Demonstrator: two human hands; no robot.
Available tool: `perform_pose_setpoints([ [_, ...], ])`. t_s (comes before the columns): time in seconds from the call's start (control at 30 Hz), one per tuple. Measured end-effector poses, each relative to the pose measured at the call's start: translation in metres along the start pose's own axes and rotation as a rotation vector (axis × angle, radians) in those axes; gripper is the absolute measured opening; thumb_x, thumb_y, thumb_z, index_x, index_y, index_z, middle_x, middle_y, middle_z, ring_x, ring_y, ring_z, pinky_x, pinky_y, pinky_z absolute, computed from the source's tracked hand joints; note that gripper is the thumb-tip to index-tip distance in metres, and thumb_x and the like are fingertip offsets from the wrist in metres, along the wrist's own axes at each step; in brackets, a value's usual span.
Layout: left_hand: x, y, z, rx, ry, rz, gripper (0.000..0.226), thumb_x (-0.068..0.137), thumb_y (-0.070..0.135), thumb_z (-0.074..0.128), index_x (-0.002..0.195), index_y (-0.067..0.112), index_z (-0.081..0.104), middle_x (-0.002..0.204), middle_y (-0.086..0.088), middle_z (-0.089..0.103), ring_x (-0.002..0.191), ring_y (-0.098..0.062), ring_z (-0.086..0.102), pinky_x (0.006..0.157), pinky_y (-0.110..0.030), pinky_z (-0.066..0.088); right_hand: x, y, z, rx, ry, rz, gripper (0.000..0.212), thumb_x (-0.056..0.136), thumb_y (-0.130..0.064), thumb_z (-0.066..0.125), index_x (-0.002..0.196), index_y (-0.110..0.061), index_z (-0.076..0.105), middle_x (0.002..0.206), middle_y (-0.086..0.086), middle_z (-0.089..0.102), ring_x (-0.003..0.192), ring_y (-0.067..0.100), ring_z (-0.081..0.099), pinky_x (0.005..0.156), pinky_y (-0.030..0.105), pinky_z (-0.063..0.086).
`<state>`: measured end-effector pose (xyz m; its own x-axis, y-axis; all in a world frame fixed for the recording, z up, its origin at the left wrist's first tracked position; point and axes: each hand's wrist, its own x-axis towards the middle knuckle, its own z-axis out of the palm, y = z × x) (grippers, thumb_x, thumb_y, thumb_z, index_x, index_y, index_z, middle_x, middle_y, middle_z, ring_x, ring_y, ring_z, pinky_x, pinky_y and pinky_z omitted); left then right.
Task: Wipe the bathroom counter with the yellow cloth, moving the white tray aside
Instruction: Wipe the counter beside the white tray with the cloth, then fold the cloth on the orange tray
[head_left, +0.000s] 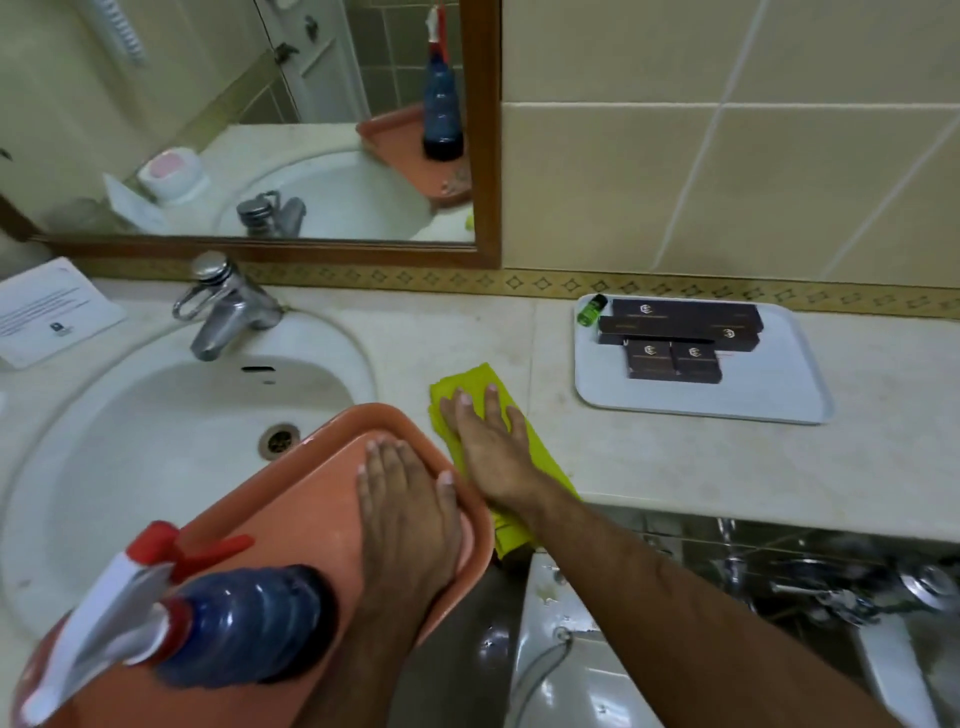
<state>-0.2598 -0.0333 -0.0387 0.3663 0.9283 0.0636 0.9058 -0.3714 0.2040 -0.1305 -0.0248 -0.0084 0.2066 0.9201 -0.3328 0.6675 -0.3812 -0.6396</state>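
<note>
**Two hands at the sink: cloth on the desk, white tray not yet moved**

Right hand (488, 441) lies flat on the yellow cloth (470, 384), fingers (492, 402) spread and extended, pressing the cloth to the desk (675, 467) just right of the sink (156, 415); nothing is pinched. Left hand (408, 499) rests palm-down in an orange tray (322, 499), fingers straight and together, steadying it over the sink rim; a spray bottle (244, 623) stands in that tray. White tray (769, 400) sits near the wall, to the right of the cloth and apart from it, carrying dark boxes (675, 338) and a small green bottle (591, 309).

Step in hand, as judged: wiping the strip between sink and white tray. The next move likely calls for sliding the white tray aside level, so its load stays put, to expose the surface beneath.
</note>
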Motion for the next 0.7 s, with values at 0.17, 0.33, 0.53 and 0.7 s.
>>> perform_pose_setpoints([
  [0.17,0.000,0.000,-0.001,0.025,-0.008,-0.013,0.070,0.095,0.039,0.020,0.141,-0.011,0.039,0.150,-0.028,0.038,0.143,-0.039,0.030,0.118,-0.052,0.021,-0.015,0.003,-0.018,0.590,0.241,0.008,0.038,0.105,-0.025,0.039,0.138,-0.013,0.053,0.147,0.009,0.051,0.142,0.025,0.037,0.114,0.031,0.027],
  [0.33,-0.001,-0.001,-0.005,0.007,-0.074,-0.034,0.075,0.095,0.044,0.011,0.146,-0.007,0.031,0.155,-0.024,0.030,0.147,-0.034,0.021,0.121,-0.049,0.015,-0.061,0.023,-0.015,-0.194,0.562,0.416,0.047,0.084,-0.049,0.062,0.117,-0.017,0.063,0.116,0.009,0.066,0.110,0.035,0.055,0.090,0.044,0.043],
  [0.53,0.002,-0.002,-0.028,-0.196,-0.162,-0.106,0.077,0.097,0.050,0.021,0.152,-0.003,0.011,0.162,-0.020,0.010,0.151,-0.029,0.003,0.123,-0.041,0.000,-0.051,0.007,-0.038,0.039,0.277,0.522,0.023,0.084,-0.033,0.060,0.098,-0.015,0.059,0.113,0.012,0.065,0.109,0.036,0.057,0.083,0.037,0.044],
  [0.7,-0.003,0.008,-0.068,-0.646,0.043,-0.325,0.038,0.099,0.033,0.041,0.122,0.005,0.054,0.127,-0.018,0.057,0.121,-0.033,0.049,0.101,-0.037,0.036,-0.041,-0.034,-0.084,0.143,0.220,0.288,0.017,0.071,-0.024,0.064,0.065,-0.015,0.051,0.068,0.005,0.055,0.069,0.028,0.056,0.051,0.027,0.037],
])
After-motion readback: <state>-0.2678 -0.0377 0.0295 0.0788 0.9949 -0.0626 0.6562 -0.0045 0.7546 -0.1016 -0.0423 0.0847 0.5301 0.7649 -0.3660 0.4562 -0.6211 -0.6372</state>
